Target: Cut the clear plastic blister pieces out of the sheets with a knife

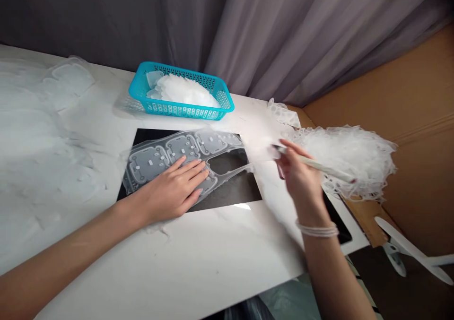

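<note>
My left hand (180, 187) lies flat, fingers stretched, on a translucent moulded silicone-like sheet (147, 163). Rounded panels with small holes and raised tabs make up the sheet. Under it is a black mat (234, 190), which shows through an opening near the sheet's right end. Over to the right, my right hand (298, 168) is closed around a slim, pale pen-like tool (328, 169), smeared by motion; its exact kind cannot be made out. The right hand is apart from the sheet, beside a heap of frilly translucent scraps (349, 157).
A blue plastic basket (182, 112) with white translucent pieces stands behind the mat. More translucent sheets (28, 154) cover the left of the white table (198, 258). A grey curtain (198, 22) hangs behind, and a cardboard wall (418, 107) stands at right.
</note>
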`<state>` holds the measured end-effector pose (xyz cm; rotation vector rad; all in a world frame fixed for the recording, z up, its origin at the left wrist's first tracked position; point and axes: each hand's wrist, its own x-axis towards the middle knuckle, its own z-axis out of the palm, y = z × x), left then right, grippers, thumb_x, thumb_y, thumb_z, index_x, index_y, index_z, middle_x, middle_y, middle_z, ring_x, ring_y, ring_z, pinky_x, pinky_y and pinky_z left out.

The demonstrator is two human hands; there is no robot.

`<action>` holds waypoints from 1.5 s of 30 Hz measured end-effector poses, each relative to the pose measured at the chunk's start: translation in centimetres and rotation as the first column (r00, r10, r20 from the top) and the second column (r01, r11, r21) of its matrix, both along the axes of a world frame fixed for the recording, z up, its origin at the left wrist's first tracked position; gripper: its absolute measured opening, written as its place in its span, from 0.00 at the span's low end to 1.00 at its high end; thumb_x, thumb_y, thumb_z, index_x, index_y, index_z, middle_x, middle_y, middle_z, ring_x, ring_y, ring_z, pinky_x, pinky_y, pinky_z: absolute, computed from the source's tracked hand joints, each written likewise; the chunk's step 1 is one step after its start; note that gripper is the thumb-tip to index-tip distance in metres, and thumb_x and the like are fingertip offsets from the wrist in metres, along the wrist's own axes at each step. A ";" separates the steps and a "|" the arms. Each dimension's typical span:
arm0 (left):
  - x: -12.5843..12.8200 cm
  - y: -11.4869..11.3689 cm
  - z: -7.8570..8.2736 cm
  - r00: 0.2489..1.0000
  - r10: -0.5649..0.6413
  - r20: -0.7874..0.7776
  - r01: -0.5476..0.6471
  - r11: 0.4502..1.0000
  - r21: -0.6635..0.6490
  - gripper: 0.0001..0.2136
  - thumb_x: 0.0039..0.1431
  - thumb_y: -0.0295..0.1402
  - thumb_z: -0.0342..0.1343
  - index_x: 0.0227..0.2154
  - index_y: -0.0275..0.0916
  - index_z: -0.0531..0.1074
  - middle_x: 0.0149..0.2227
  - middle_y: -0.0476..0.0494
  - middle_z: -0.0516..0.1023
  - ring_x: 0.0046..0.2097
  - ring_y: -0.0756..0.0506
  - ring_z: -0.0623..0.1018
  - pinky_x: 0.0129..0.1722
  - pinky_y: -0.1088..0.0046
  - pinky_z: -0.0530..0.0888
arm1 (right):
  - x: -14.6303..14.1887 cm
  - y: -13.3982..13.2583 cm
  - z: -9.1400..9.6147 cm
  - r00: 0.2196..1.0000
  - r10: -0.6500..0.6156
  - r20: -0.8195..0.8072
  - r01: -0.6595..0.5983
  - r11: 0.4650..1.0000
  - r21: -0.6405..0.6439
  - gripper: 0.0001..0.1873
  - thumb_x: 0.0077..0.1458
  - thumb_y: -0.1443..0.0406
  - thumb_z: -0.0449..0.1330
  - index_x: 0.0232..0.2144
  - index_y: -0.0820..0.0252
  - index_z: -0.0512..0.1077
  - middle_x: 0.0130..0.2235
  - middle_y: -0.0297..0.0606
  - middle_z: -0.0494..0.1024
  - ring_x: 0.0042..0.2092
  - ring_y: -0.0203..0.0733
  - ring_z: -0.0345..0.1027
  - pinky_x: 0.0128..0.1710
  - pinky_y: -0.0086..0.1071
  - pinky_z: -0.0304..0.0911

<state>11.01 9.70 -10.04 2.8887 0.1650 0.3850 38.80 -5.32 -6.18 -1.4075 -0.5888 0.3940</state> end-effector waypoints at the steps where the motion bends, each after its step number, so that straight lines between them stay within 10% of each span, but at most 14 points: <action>1: 0.0 0.0 0.1 1.000 0.002 -0.003 -0.002 1.000 -0.018 0.22 0.68 0.32 0.44 0.61 0.31 0.66 0.65 0.33 0.67 0.67 0.36 0.63 0.68 0.48 0.56 | 2.1 -0.9 0.3 0.999 -0.037 -0.033 0.038 0.999 0.015 0.07 0.53 0.64 0.67 0.36 0.57 0.80 0.29 0.37 0.81 0.34 0.40 0.78 0.39 0.32 0.75; 6: 0.3 0.0 1.2 0.998 0.058 0.003 -0.056 0.967 -0.247 0.21 0.66 0.35 0.47 0.58 0.32 0.70 0.63 0.34 0.69 0.66 0.36 0.65 0.68 0.49 0.54 | 5.9 -3.6 2.2 0.988 -0.134 -0.082 0.145 0.979 0.143 0.04 0.51 0.68 0.67 0.32 0.56 0.79 0.20 0.28 0.71 0.30 0.37 0.76 0.47 0.35 0.75; 9: 0.9 -0.5 2.9 0.970 0.238 0.053 -0.167 0.806 -0.567 0.20 0.68 0.41 0.46 0.51 0.33 0.75 0.57 0.35 0.75 0.63 0.34 0.69 0.66 0.52 0.60 | 1.6 -2.7 3.3 0.996 -0.078 -0.050 0.086 0.974 0.211 0.11 0.54 0.66 0.65 0.42 0.58 0.79 0.31 0.35 0.80 0.43 0.42 0.79 0.57 0.40 0.69; 11: 1.4 -0.9 4.3 0.915 0.402 0.037 -0.187 0.503 -0.843 0.21 0.68 0.44 0.46 0.48 0.34 0.76 0.53 0.36 0.78 0.60 0.34 0.73 0.62 0.55 0.67 | -2.6 -1.2 4.0 0.994 0.102 -0.032 -0.094 0.977 0.193 0.13 0.57 0.65 0.64 0.45 0.59 0.78 0.38 0.40 0.82 0.47 0.44 0.78 0.59 0.43 0.67; 14: 1.9 -1.4 6.2 0.880 0.468 -0.080 -0.040 -0.093 -0.995 0.21 0.66 0.46 0.49 0.51 0.35 0.73 0.50 0.34 0.79 0.55 0.35 0.77 0.56 0.55 0.74 | -7.7 1.5 4.5 0.919 0.380 -0.105 -0.364 0.920 0.145 0.11 0.61 0.60 0.62 0.45 0.55 0.78 0.42 0.39 0.83 0.47 0.44 0.78 0.57 0.44 0.69; 17: 1.7 -1.5 7.2 0.904 0.406 -0.134 0.022 -0.358 -0.934 0.21 0.64 0.42 0.54 0.55 0.35 0.69 0.56 0.31 0.75 0.56 0.35 0.76 0.55 0.54 0.75 | -10.0 3.2 4.4 0.851 0.507 -0.138 -0.491 0.860 0.135 0.12 0.63 0.57 0.61 0.46 0.52 0.77 0.45 0.38 0.82 0.49 0.45 0.77 0.56 0.45 0.69; 22: 1.0 -1.7 7.8 0.877 0.419 -0.234 -0.057 -0.393 -0.918 0.28 0.67 0.49 0.44 0.63 0.38 0.58 0.66 0.30 0.62 0.63 0.34 0.69 0.57 0.53 0.75 | -10.8 3.4 3.5 0.858 0.514 -0.011 -0.514 0.857 0.038 0.16 0.64 0.54 0.59 0.49 0.51 0.76 0.52 0.40 0.79 0.52 0.48 0.75 0.57 0.47 0.69; 27: 1.0 -2.0 8.0 0.955 0.259 -0.148 -0.017 -0.449 -0.893 0.34 0.66 0.55 0.32 0.61 0.33 0.61 0.62 0.28 0.68 0.63 0.30 0.70 0.59 0.48 0.72 | -11.7 2.5 3.4 0.732 0.672 -0.107 -0.679 0.733 -0.038 0.23 0.66 0.47 0.52 0.53 0.49 0.76 0.50 0.41 0.81 0.51 0.50 0.77 0.54 0.48 0.71; 34: 0.6 -1.3 7.7 0.982 0.177 -0.064 0.057 -0.604 -0.795 0.35 0.66 0.54 0.31 0.66 0.34 0.57 0.64 0.30 0.67 0.67 0.31 0.63 0.60 0.44 0.66 | -7.8 2.0 3.8 0.946 0.302 -0.120 -0.293 0.952 0.092 0.40 0.60 0.35 0.43 0.43 0.60 0.78 0.29 0.45 0.83 0.34 0.51 0.80 0.38 0.44 0.75; 45: 0.4 -1.4 8.2 0.993 0.086 -0.078 -0.012 -0.596 -0.803 0.35 0.66 0.56 0.30 0.66 0.39 0.58 0.63 0.35 0.69 0.64 0.31 0.67 0.61 0.43 0.63 | -7.3 2.5 3.1 0.946 0.269 -0.181 -0.260 0.963 0.075 0.26 0.58 0.43 0.58 0.23 0.54 0.59 0.26 0.37 0.82 0.35 0.47 0.81 0.31 0.34 0.73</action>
